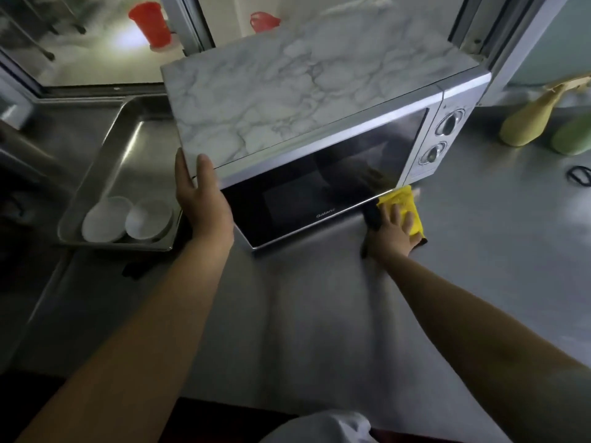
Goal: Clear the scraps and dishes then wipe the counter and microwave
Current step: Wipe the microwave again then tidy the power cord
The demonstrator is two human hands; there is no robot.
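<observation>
A silver microwave [319, 129] with a marble-patterned top and dark glass door stands on the steel counter [319, 314]. My left hand [200, 199] grips its front left corner, thumb on the top, and the microwave looks tilted. My right hand [391, 231] presses a yellow cloth [403, 203] flat on the counter at the door's lower right corner, fingers spread. Two white bowls [128, 220] lie in a steel tray [105, 167] left of the microwave.
A yellow spray bottle [527, 123] and a green bottle [572, 135] stand at the right. Black scissors [579, 175] lie near the right edge. A red cup [150, 24] stands behind the window at the back left.
</observation>
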